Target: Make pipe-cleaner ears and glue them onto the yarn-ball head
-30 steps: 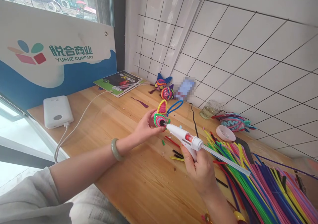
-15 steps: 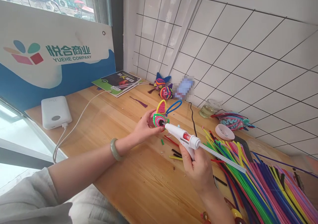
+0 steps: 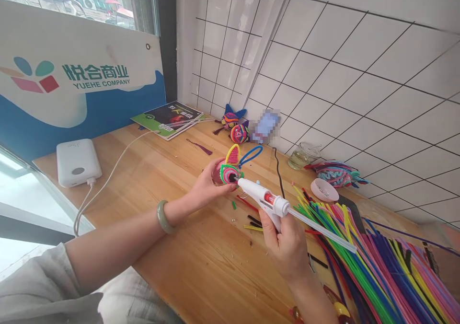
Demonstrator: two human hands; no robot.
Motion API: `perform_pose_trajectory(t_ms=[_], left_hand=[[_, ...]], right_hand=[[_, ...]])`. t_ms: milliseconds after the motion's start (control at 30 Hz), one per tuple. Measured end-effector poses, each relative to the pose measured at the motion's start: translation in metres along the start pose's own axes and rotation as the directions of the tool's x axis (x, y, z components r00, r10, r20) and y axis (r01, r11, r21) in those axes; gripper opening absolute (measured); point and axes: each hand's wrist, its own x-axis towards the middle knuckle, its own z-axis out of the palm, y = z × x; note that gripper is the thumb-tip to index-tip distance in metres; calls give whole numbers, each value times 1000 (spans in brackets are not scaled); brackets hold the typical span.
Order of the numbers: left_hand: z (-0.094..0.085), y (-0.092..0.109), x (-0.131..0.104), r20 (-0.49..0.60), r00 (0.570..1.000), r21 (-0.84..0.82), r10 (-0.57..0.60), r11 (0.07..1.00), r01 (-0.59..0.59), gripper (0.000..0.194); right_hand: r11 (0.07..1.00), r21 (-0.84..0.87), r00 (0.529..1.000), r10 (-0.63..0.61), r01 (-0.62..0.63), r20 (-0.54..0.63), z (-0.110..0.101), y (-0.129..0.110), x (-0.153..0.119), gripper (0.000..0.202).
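My left hand (image 3: 206, 182) is closed around a small colourful pipe-cleaner figure (image 3: 228, 173), with a green-edged round eye, a yellow-edged pink ear and a blue loop standing up. A green bangle circles my left wrist. My right hand (image 3: 283, 235) grips the handle of a white hot glue gun (image 3: 260, 194). Its tip is at the dark centre of the eye; whether it touches cannot be told. From the gun's rear sticks a long clear glue stick (image 3: 323, 230).
Bundled coloured pipe cleaners (image 3: 381, 266) cover the right side of the wooden table (image 3: 201, 261). Behind stand finished woven figures (image 3: 239, 132), a glass jar (image 3: 304, 156) and a small pink bowl (image 3: 324, 190). At left are a power bank (image 3: 78, 163) with cable and a booklet (image 3: 168, 118).
Almost nothing differs. Both hands keep the figure and the glue gun in nearly the same place; the whole view has shifted slightly.
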Motion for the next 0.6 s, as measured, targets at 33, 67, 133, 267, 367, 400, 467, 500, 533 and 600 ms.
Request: perform_pose_trajectory(t_ms=[33, 67, 133, 267, 367, 400, 467, 500, 533, 600], left_hand=[[0, 0, 0, -3, 1000, 10, 3, 1000, -3, 69], [0, 0, 0, -4, 1000, 17, 5, 1000, -5, 69], [-1, 1, 0, -2, 1000, 20, 4, 1000, -4, 68], [0, 1, 0, 2, 1000, 21, -14, 1000, 14, 67], [0, 1, -1, 5, 1000, 12, -26, 1000, 26, 67], [0, 2, -1, 9, 1000, 3, -27, 1000, 27, 67], [1, 2, -1, 15, 999, -21, -28, 999, 28, 67], [1, 2, 0, 18, 999, -35, -30, 999, 30, 67], [1, 2, 0, 19, 999, -51, -32, 998, 33, 67], [1, 2, 0, 27, 999, -76, -40, 996, 42, 66]], right_hand=[[1000, -1, 1000, -1, 1, 0, 0, 0, 0, 27], [1000, -1, 1000, -5, 5, 1, -1, 0, 1, 27], [1000, 5, 1000, -21, 21, 11, -2, -1, 2, 27], [999, 18, 999, -37, 37, 11, -2, -1, 2, 26], [1000, 3, 1000, -23, 23, -5, -1, -1, 1, 25], [1000, -3, 1000, -19, 19, -7, -1, 0, 1, 25], [1000, -5, 1000, -16, 16, -4, -1, 0, 1, 25], [1000, 1, 1000, -17, 17, 0, -1, 0, 1, 25], [1000, 14, 1000, -18, 18, 8, -2, -1, 2, 25], [999, 46, 999, -22, 21, 24, -2, -1, 3, 25]])
